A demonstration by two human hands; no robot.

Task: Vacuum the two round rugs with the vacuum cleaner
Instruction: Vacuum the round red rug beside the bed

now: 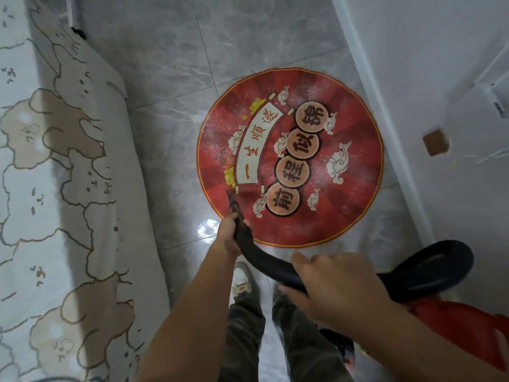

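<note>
A round red rug (347,111) with Chinese characters and white clouds lies on the grey tiled floor, dusted with white specks. The black vacuum hose (264,257) curves from the red vacuum body (457,323) at the lower right to a narrow nozzle (232,201) whose tip rests on the rug's near left part. My left hand (227,234) grips the hose just behind the nozzle. My right hand (333,288) holds the hose further back, fingers curled over it. Only one rug is in view.
A bed (55,188) with a cartoon-print sheet fills the left side. A white wall and skirting (385,119) run along the right, close to the rug. My feet (242,282) stand on the tiles just below the rug. The hose loops at the right (438,268).
</note>
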